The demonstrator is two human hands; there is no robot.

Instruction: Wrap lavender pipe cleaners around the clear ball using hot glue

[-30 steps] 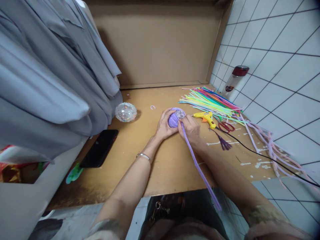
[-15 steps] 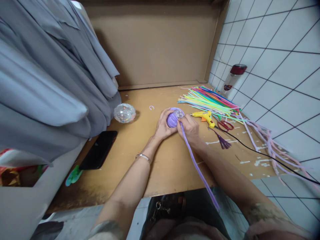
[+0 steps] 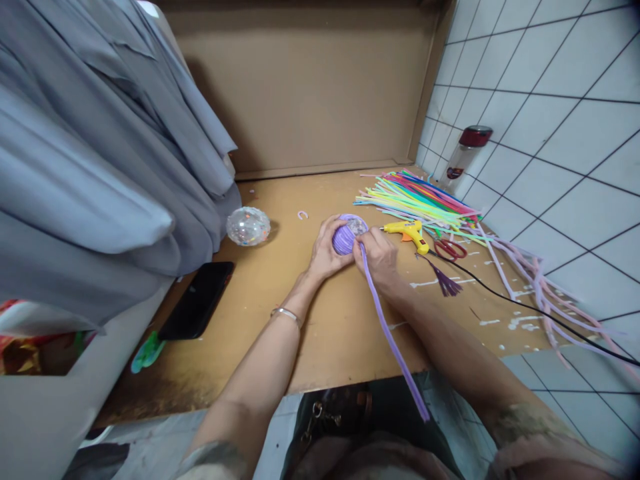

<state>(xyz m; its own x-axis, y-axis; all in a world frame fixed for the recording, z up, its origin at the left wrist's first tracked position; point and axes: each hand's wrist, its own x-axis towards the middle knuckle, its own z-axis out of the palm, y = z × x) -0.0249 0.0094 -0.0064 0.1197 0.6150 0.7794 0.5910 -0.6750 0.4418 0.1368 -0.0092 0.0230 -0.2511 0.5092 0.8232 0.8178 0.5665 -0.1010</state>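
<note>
My left hand point(image 3: 327, 250) is wrapped round the left side of a ball point(image 3: 343, 240) covered in wound purple pipe cleaner. A clear part of the ball shows at its upper right. My right hand point(image 3: 377, 257) pinches the purple pipe cleaner point(image 3: 384, 313) against the ball's right side. From those fingers the loose length runs down past the table's front edge. Just right of my right hand lies a yellow glue gun point(image 3: 407, 231), its nozzle toward the hand. The fingertips of my right hand are partly hidden.
A clear ball point(image 3: 249, 226) and a black phone point(image 3: 199, 300) lie at left by a grey cloth point(image 3: 110, 153). At right are colourful pipe cleaners point(image 3: 420, 200), red-handled scissors point(image 3: 450, 249), a purple tassel point(image 3: 447, 281), a black cord point(image 3: 515, 301) and a bottle point(image 3: 463, 157) near the tiled wall.
The free end of the purple pipe cleaner has swung slightly left. Both hands keep the same hold on the ball and strand.
</note>
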